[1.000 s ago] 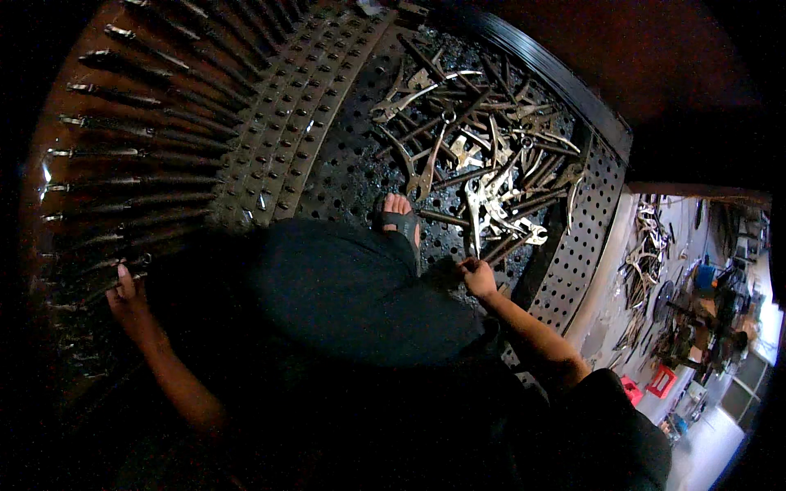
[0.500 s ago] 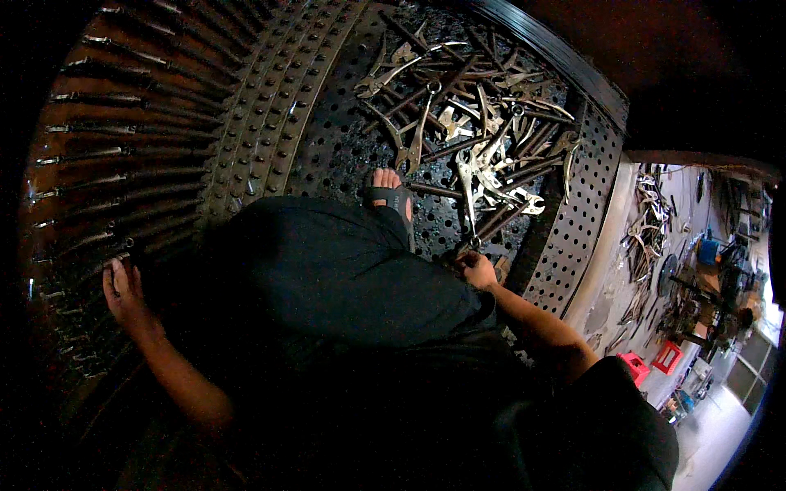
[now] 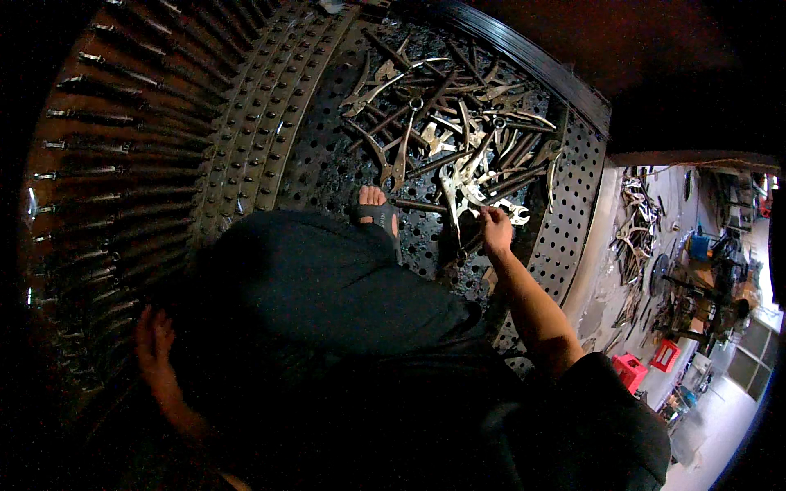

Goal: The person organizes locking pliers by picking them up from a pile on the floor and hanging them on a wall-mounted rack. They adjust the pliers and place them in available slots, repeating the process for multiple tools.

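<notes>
My right hand [image 3: 496,231] reaches to the near edge of a heap of metal pliers [image 3: 463,176]. Its fingers are pinched together beside a shiny pair; whatever lies between the fingertips is too small to make out. The heap mixes bright metal jaws and handles with dark rods, lying crosswise on a dark perforated metal floor [image 3: 323,176]. Down at the left, in shadow, my left hand [image 3: 155,348] is open with its fingers stretched out and nothing visible in it. It is close to the rows of rods on the left.
Rows of dark rods with shiny tips [image 3: 102,147] line the left side, beside a studded metal strip [image 3: 246,123]. My sandalled foot [image 3: 377,214] rests by the heap. Beyond a raised rim at right lie more metal tools [image 3: 634,221] and red crates [image 3: 629,371].
My right hand has moved forward from beside my knee to the heap's near edge. My left hand has drawn back from the rod tips toward my body.
</notes>
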### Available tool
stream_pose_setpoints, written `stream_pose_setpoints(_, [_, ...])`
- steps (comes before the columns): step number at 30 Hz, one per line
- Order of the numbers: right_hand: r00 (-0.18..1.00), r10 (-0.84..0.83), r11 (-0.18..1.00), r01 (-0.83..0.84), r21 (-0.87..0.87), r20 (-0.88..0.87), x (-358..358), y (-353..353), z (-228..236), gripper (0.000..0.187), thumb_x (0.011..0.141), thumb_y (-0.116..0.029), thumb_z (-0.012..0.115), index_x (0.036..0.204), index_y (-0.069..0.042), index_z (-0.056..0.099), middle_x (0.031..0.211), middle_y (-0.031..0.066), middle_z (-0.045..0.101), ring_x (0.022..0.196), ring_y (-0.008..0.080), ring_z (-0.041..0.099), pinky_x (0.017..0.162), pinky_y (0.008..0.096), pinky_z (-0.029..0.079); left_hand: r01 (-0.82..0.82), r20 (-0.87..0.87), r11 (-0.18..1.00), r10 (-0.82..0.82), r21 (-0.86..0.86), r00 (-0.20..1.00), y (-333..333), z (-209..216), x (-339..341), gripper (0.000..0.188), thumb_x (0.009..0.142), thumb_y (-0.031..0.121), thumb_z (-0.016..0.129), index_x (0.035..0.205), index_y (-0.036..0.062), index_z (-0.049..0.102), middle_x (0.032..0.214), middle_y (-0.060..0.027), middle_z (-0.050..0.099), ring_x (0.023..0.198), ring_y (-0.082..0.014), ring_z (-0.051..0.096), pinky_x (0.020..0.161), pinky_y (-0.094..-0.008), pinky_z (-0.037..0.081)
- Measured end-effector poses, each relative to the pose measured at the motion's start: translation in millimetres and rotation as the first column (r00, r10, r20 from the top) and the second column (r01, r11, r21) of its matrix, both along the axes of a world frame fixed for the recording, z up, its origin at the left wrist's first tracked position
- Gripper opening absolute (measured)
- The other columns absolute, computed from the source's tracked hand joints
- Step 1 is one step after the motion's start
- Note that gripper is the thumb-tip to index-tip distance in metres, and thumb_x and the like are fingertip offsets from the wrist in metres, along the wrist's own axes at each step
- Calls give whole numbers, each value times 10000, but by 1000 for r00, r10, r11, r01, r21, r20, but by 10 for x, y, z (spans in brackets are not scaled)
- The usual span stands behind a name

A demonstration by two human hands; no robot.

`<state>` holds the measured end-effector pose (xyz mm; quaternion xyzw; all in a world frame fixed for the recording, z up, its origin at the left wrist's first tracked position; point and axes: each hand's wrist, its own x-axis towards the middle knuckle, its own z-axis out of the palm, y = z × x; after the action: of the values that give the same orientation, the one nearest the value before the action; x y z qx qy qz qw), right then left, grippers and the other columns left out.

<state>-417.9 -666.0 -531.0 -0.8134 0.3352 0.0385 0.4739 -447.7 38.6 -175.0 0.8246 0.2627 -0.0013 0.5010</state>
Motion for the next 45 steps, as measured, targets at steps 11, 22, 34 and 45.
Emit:
stream_pose_setpoints(11, [942, -332, 670, 202, -714, -44, 155, -1239, 63, 736, 878, -347, 748, 1439, -12, 410, 1437, 247, 429, 1306, 434, 439, 1020, 516, 441, -119, -64, 991, 115, -61, 991, -42, 67, -171, 585, 1047, 469, 491, 1482, 80, 460, 1453, -205, 519, 1316, -333, 538, 1088, -468, 433])
stream_pose_setpoints(22, [908, -388, 838, 420, 349, -161, 463, -2176, -259, 492, 937, -418, 678, 1159, 18, 627, 965, 144, 675, 792, 255, 646, 708, 398, 518, -156, -57, 988, 155, -16, 986, -356, 245, -96, 561, 1048, 440, 506, 1474, 76, 475, 1413, -201, 557, 1289, -303, 559, 1062, -416, 451])
stream_pose_setpoints(34, [811, -494, 788, 265, 556, 314, 255, -1163, 1007, 335, 1075, -336, 490, 1073, -26, 616, 732, -27, 443, 623, 107, 374, 576, 268, 321, -142, -22, 988, 144, 63, 989, -155, 87, -203, 531, 1033, 427, 543, 1431, 76, 523, 1335, -165, 620, 1201, -259, 604, 1048, -402, 450])
stream_pose_setpoints(45, [765, -495, 558, -85, 826, 413, 829, -223, 2450, 375, 1085, -332, 477, 1147, 14, 608, 704, -48, 392, 597, 73, 321, 533, 226, 281, -57, 51, 998, 55, 35, 997, -451, 266, -87, 540, 1031, 458, 538, 1426, 90, 534, 1339, -140, 624, 1231, -265, 604, 1065, -432, 466])
